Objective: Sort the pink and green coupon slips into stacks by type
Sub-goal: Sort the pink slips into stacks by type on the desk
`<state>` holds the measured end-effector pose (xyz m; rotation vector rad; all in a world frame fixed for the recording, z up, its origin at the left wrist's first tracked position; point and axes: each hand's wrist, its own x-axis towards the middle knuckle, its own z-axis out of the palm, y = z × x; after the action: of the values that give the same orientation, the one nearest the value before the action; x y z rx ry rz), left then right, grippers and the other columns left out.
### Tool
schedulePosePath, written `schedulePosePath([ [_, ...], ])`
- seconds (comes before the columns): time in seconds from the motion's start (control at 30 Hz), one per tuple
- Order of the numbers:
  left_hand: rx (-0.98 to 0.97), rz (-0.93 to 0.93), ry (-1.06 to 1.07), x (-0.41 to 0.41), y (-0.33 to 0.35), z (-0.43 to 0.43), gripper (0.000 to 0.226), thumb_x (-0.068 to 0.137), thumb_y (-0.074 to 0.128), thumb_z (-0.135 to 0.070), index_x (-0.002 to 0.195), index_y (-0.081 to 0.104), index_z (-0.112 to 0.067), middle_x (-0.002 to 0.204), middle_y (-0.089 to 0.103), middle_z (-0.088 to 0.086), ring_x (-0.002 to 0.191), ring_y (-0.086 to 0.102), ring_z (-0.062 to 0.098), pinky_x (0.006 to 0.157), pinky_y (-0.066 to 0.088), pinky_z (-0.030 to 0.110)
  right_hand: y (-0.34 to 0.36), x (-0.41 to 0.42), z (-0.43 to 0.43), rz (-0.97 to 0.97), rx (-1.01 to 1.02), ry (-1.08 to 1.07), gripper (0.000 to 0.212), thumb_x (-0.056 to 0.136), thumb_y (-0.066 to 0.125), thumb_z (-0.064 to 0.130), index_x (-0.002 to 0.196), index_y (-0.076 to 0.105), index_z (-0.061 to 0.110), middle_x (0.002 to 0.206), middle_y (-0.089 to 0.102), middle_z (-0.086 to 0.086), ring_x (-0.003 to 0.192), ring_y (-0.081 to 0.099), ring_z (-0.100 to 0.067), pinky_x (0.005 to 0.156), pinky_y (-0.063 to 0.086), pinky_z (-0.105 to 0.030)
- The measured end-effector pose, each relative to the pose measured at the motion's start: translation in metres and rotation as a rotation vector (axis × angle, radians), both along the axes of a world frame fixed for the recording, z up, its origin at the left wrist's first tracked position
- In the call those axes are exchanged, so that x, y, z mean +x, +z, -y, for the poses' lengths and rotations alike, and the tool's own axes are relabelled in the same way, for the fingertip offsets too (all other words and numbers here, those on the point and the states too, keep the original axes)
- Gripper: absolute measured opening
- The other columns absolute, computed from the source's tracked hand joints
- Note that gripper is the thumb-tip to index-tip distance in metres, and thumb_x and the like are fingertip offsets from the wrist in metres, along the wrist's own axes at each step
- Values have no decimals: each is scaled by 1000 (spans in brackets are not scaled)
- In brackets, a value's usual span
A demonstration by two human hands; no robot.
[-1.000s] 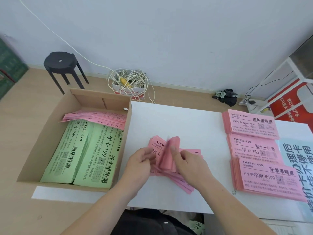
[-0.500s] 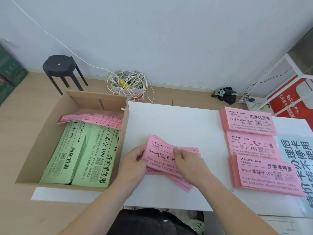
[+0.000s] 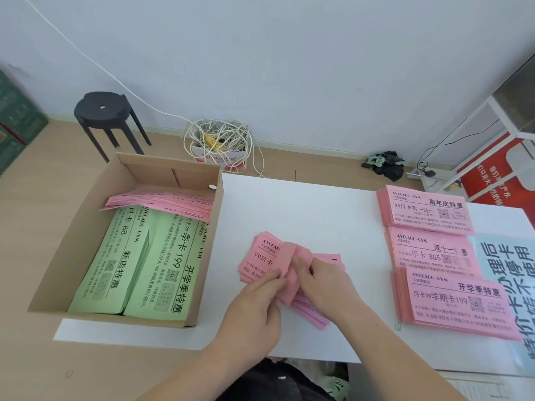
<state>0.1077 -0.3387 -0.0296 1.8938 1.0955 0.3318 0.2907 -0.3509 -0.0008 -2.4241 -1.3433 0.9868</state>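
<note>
Nearest, the left hand pins the loose pink pile flat on the white surface while the right hand's fingers pinch one slip curled upward — likely to read its type. The pile's long axis runs left-right; farther right, three sorted pink stacks lie likewise.

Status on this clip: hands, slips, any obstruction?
Left hand and right hand both on pink pile, one slip curled up. Three sorted stacks right. Nothing obstructing.
</note>
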Motion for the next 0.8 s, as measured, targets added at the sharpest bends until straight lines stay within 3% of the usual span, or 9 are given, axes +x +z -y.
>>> schedulePosePath([
  [0.07,-51,38,32,0,1,-1,48,97,54,-12,141,58,-32,150,47,-23,136,44,-3,114,32,15,-2,1,0,8,-1,-2,54,105,33,57,76,53,18,75,64,1,71,57,-13,60,37,-25],
  [0.17,-148,116,217,-1,0,-9,48,95,54,-14,139,57,-32,138,58,-17,118,58,0,104,49,29,2,2,0,11,-7,1,49,106,33,54,74,50,21,75,61,4,68,53,-8,58,33,-21],
  [0.3,-260,72,392,-9,-10,-30,53,95,53,-5,143,51,-26,142,54,-12,128,53,6,112,45,37,3,0,0,37,-22,18,49,107,31,54,73,48,23,73,59,5,67,50,-5,57,31,-19],
  [0.47,-180,25,388,-13,-8,-27,53,93,50,2,139,56,-24,144,49,-13,135,43,5,118,37,34,6,-2,0,8,-47,9,53,105,29,60,73,50,23,73,63,5,68,55,-9,59,35,-22],
  [0.63,-359,159,283,-2,7,-29,33,104,53,-12,127,64,-32,125,67,-17,114,60,-7,106,48,23,13,-5,1,-19,-32,0,63,100,27,70,70,49,19,70,62,4,67,55,-10,62,37,-26],
  [0.7,-419,233,270,0,11,-32,29,106,51,-21,130,65,-29,123,71,-15,114,63,-3,106,50,29,14,-6,1,-33,-43,-17,71,96,22,78,72,51,17,73,63,3,70,56,-13,65,39,-29],
  [0.8,-414,236,279,-2,18,-42,28,108,48,-25,128,67,-29,116,74,-17,108,66,-3,101,53,27,15,-7,2,-64,-38,-34,73,96,16,77,73,50,17,74,61,3,73,55,-14,67,40,-31],
])
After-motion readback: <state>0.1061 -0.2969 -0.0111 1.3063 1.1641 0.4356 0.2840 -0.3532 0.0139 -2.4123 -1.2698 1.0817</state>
